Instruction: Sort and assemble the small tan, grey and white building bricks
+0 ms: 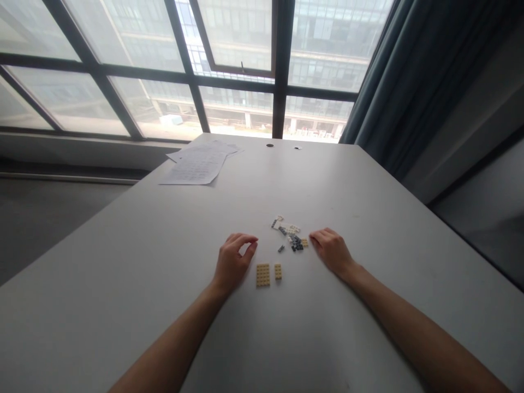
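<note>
My left hand rests on the table, its thumb and forefinger curved with a gap between them and nothing held. Just right of it lies a tan studded plate, and beside that a smaller tan brick. My right hand lies with fingers drawn together, no object showing in them. Its fingertips are close to a small tan piece at the edge of a pile of dark grey bricks. White pieces are scattered behind. One small grey piece sits apart, between my hands.
The white table stretches toward a large window. Printed papers overlap at its far left edge. Two round cable holes, one of them a dark hole, sit near the far edge. A dark curtain hangs at the right.
</note>
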A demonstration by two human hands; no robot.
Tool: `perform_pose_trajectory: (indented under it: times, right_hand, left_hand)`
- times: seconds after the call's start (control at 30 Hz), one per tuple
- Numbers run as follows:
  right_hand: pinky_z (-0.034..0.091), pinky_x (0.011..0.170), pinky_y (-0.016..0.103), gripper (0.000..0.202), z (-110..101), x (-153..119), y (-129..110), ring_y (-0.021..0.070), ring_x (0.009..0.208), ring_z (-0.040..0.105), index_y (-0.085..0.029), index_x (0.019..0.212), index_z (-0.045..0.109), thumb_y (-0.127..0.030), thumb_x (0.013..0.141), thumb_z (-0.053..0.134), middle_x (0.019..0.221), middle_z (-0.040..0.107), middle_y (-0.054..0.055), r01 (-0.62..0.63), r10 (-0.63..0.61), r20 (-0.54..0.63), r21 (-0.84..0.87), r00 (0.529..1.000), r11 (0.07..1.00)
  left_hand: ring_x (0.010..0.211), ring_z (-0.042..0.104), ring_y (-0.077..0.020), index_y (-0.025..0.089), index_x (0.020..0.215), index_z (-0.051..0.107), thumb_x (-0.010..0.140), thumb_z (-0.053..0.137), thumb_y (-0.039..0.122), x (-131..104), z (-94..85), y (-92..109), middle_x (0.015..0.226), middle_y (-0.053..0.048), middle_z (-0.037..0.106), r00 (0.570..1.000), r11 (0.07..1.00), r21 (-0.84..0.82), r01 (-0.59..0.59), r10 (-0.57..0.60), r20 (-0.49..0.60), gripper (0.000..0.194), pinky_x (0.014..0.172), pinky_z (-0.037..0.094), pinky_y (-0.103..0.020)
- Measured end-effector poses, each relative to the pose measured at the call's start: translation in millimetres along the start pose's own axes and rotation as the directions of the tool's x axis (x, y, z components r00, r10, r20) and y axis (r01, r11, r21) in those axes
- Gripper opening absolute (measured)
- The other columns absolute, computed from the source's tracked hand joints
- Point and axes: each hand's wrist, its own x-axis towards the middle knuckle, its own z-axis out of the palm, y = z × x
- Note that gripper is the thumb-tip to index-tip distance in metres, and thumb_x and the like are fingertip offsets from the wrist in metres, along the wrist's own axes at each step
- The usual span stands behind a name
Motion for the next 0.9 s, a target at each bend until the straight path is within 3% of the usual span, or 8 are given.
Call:
perform_pose_trajectory:
  times: [0.2, 0.3, 0.4, 0.6, 0.7, 0.77, 0.83, 0.9]
  right_hand:
    - [0.042, 0.087, 0.032, 0.017, 6.5, 27.7, -28.2, 0.0219, 0.094, 0.056, -0.018, 0.092, 0.067, -0.028, 0.09, 0.053, 0.096, 0.067, 0.008, -0.083, 0.084, -0.056, 0.033, 0.995, 0.996]
    - [0.041, 0.087, 0.033, 0.019, 12.3, 41.9, -50.0, 0.0225, 0.096, 0.055, -0.019, 0.092, 0.068, -0.034, 0.087, 0.058, 0.099, 0.063, 0.008, -0.116, 0.117, -0.007, 0.063, 0.993, 0.991]
    - [0.039, 0.089, 0.035, 0.015, 17.4, 52.0, -64.5, 0.0239, 0.098, 0.053, -0.018, 0.09, 0.069, -0.029, 0.083, 0.061, 0.099, 0.061, 0.009, -0.171, 0.165, 0.057, 0.106, 0.985, 0.98]
    - [0.036, 0.09, 0.038, 0.008, 18.3, 56.0, -69.3, 0.0248, 0.099, 0.052, -0.016, 0.081, 0.067, -0.02, 0.079, 0.061, 0.097, 0.062, 0.011, -0.236, 0.224, 0.078, 0.253, 0.972, 0.938]
    - [0.042, 0.078, 0.032, 0.013, 13.9, 47.5, -75.8, 0.0187, 0.083, 0.057, -0.016, 0.084, 0.065, -0.027, 0.084, 0.057, 0.088, 0.065, 0.007, -0.255, 0.233, 0.104, 0.371, 0.967, 0.893]
    - [0.042, 0.066, 0.028, 0.02, 11.2, 37.9, -84.8, 0.0142, 0.069, 0.056, -0.017, 0.085, 0.063, -0.035, 0.085, 0.056, 0.078, 0.066, 0.003, -0.288, 0.238, 0.164, 0.597, 0.957, 0.749]
    - [0.039, 0.059, 0.025, 0.025, 9.2, 27.4, -95.5, 0.0112, 0.06, 0.051, -0.017, 0.086, 0.061, -0.041, 0.081, 0.061, 0.072, 0.065, 0.001, -0.337, 0.232, 0.262, 0.853, 0.937, 0.399]
    - [0.034, 0.055, 0.024, 0.03, 7.6, 18.4, -105.1, 0.0094, 0.056, 0.047, -0.017, 0.089, 0.061, -0.042, 0.073, 0.069, 0.069, 0.064, 0.0, -0.371, 0.199, 0.362, 0.929, 0.911, 0.006]
  left_hand:
    - [0.086, 0.06, -0.0184, 0.019, 0.086, 0.068, 0.085, 0.056, 0.026, -0.1, -0.4, 1.4, 0.087, -0.004, 0.068, 1.0, 1.0, -0.008, -0.024, 0.024, 0.011, 0.014, 0.081, 0.047, -0.032]
    - [0.086, 0.059, -0.0185, 0.019, 0.086, 0.067, 0.086, 0.055, 0.025, -0.2, 0.3, 2.1, 0.087, -0.004, 0.068, 0.999, 0.999, -0.004, -0.047, 0.047, 0.013, 0.014, 0.081, 0.047, -0.032]
    - [0.087, 0.059, -0.0186, 0.019, 0.087, 0.067, 0.087, 0.055, 0.024, -0.6, 2.0, 2.1, 0.087, -0.004, 0.067, 0.997, 0.997, 0.014, -0.079, 0.078, 0.021, 0.013, 0.082, 0.047, -0.033]
    - [0.087, 0.058, -0.0193, 0.02, 0.09, 0.066, 0.087, 0.054, 0.022, -2.7, 2.7, 3.3, 0.087, -0.005, 0.067, 0.986, 0.985, 0.05, -0.166, 0.165, 0.022, 0.012, 0.082, 0.048, -0.035]
    - [0.09, 0.058, -0.0201, 0.02, 0.099, 0.064, 0.086, 0.058, 0.023, -3.6, 0.8, 10.1, 0.094, -0.006, 0.066, 0.97, 0.967, 0.077, -0.242, 0.243, -0.004, 0.015, 0.084, 0.048, -0.036]
    - [0.094, 0.057, -0.021, 0.021, 0.109, 0.06, 0.084, 0.062, 0.026, -4.2, 0.1, 17.7, 0.101, -0.007, 0.064, 0.956, 0.953, 0.086, -0.29, 0.293, -0.021, 0.027, 0.086, 0.048, -0.038]
    - [0.097, 0.057, -0.0217, 0.021, 0.118, 0.056, 0.081, 0.066, 0.029, -4.9, 0.6, 26.2, 0.107, -0.008, 0.062, 0.947, 0.945, 0.079, -0.318, 0.321, -0.033, 0.038, 0.088, 0.047, -0.038]
    - [0.099, 0.057, -0.0218, 0.021, 0.12, 0.054, 0.081, 0.066, 0.028, -5.8, 1.9, 33.5, 0.108, -0.009, 0.061, 0.945, 0.944, 0.064, -0.323, 0.326, -0.042, 0.041, 0.088, 0.047, -0.038]
